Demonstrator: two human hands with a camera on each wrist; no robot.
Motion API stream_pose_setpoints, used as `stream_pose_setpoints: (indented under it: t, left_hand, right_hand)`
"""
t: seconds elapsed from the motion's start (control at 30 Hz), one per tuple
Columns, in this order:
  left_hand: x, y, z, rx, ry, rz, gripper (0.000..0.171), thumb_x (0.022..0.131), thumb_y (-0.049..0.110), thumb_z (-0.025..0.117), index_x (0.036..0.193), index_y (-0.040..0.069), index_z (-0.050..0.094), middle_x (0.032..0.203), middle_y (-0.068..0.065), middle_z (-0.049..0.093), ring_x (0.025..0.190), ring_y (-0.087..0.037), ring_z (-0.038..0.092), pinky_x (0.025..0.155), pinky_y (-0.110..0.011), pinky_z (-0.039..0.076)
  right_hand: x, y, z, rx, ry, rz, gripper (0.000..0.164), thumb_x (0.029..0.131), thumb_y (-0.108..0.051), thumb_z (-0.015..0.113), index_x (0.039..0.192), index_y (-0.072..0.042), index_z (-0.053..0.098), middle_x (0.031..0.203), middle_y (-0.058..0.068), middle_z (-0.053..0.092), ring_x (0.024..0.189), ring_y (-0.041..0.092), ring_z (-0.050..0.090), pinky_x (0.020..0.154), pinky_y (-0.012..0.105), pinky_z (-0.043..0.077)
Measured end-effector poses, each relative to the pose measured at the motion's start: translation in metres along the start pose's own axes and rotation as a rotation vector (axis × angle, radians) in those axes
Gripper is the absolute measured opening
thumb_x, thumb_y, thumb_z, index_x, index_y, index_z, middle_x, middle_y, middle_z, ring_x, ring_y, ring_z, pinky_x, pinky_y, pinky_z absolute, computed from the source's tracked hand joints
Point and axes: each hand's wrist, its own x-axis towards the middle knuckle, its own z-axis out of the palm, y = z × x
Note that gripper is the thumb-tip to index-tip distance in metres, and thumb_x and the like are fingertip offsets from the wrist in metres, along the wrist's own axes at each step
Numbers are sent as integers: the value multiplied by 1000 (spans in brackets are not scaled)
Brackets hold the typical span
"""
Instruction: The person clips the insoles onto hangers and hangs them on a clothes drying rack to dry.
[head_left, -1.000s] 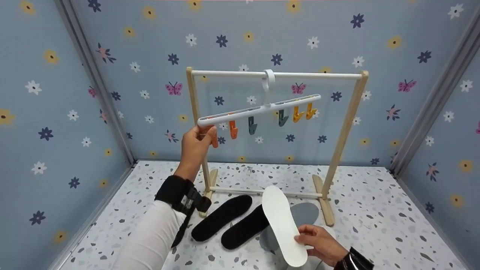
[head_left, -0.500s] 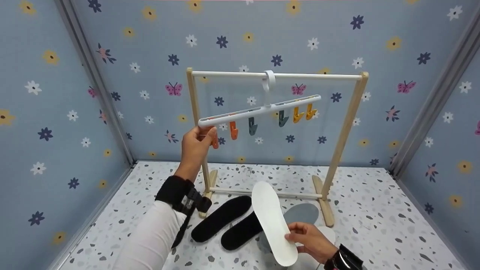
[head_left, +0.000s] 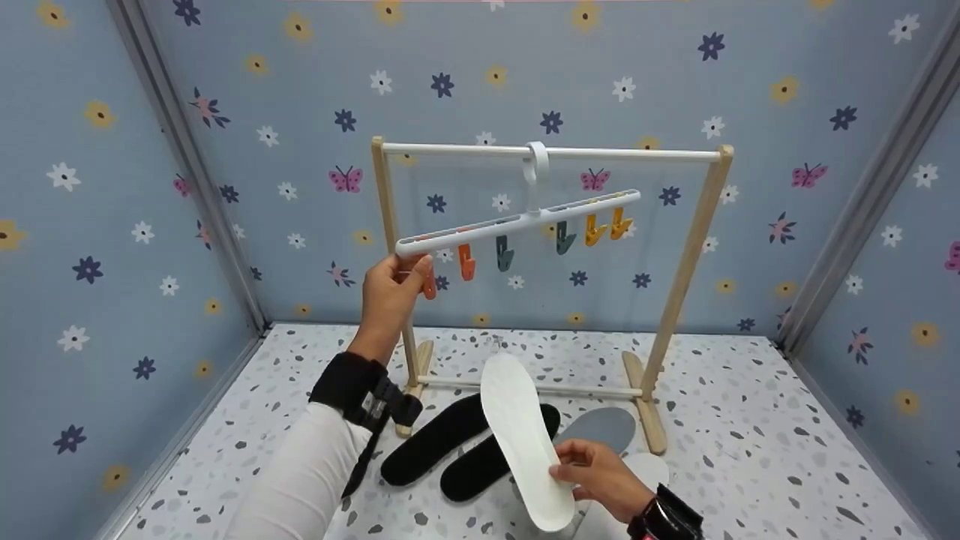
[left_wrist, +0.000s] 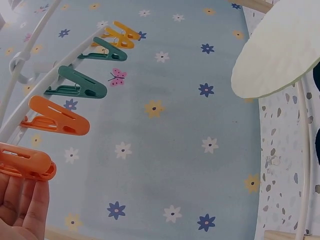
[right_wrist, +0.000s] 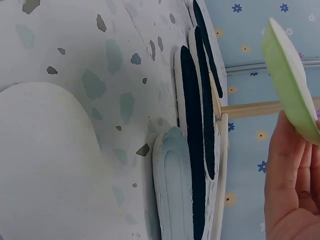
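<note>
My left hand pinches the outermost orange clothespin at the left end of a white clip hanger. That end of the hanger sits lower than the other. Further along it hang another orange clothespin, two dark green ones and two yellow ones. My right hand grips a white shoe insole near its lower end, thumb on the white face. In the right wrist view its other face is pale green. The insole is held above the table, below the hanger and apart from the clothespins.
A rack with wooden posts and a white top rail carries the hanger. On the speckled table lie black insoles, a grey insole and a white insole. Flowered walls enclose the table.
My right hand has carried the white insole leftward and slightly up, across the black insoles. My left hand stays at the orange clothespin.
</note>
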Motion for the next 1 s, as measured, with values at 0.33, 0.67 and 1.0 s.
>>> stream_pose_setpoints:
  t: [0.33,0.67,1.0]
  left_hand:
    - [0,1,1,-3,1,-21,36,92,34,61,110,3,61,94,-9,60,87,-18,56,83,-30,49]
    - [0,1,0,-7,2,-59,36,91,34,62,111,3,61,96,-9,60,90,-18,57,84,-30,49]
    - [-1,7,1,-37,-10,-68,33,93,29,61,111,2,60,94,-7,59,88,-18,56,84,-30,49]
  right_hand:
    - [7,-3,11,-49,11,-53,28,85,-11,67,107,5,58,90,2,62,84,15,62,67,35,55]
    - [8,2,22,-89,1,-126,34,84,-7,66,107,15,53,88,3,62,80,15,60,64,34,55]
    - [18,-2,31,-123,33,-146,29,84,-7,66,106,9,58,89,4,62,80,15,61,64,35,56]
